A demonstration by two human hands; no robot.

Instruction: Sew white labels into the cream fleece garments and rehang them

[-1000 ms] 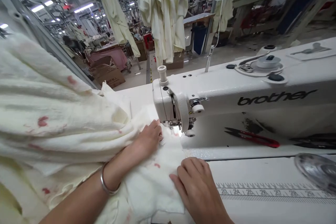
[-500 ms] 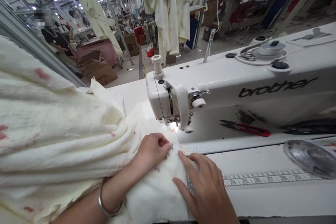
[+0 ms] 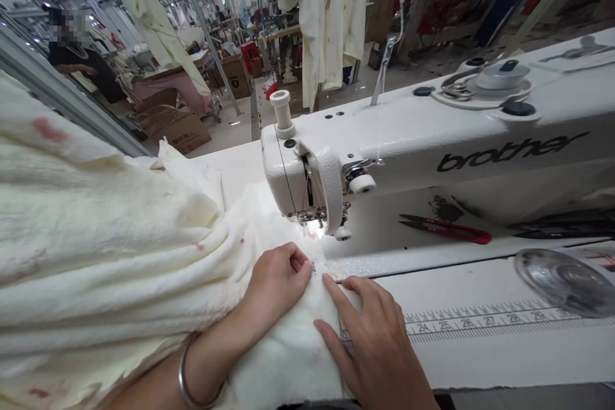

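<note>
Seen from above at a white Brother sewing machine [image 3: 432, 147]: cream fabric [image 3: 120, 250] with small red marks, bunched in thick folds at left and spread under the machine head onto the surface [image 3: 480, 352]. Left hand [image 3: 276, 282] resting on the cloth just before the needle area, fingers [image 3: 298, 262] curled narrow and pinching the fabric edge. Right hand [image 3: 375, 339] laid flat on the same edge, fingers spread and pressing, index tip almost touching the left hand. Silver bangle [image 3: 189, 378] on the left wrist. Printed ruler scale [image 3: 480, 319] along the surface beside the right hand. Red-handled thread snips [image 3: 449, 227] lying on the machine bed under the arm, well apart from both hands. Clear round dish [image 3: 564, 282] at far right. More pale garments [image 3: 331, 13] hanging behind the machine; a person [image 3: 79, 57] at work in the distance, upper left.
</note>
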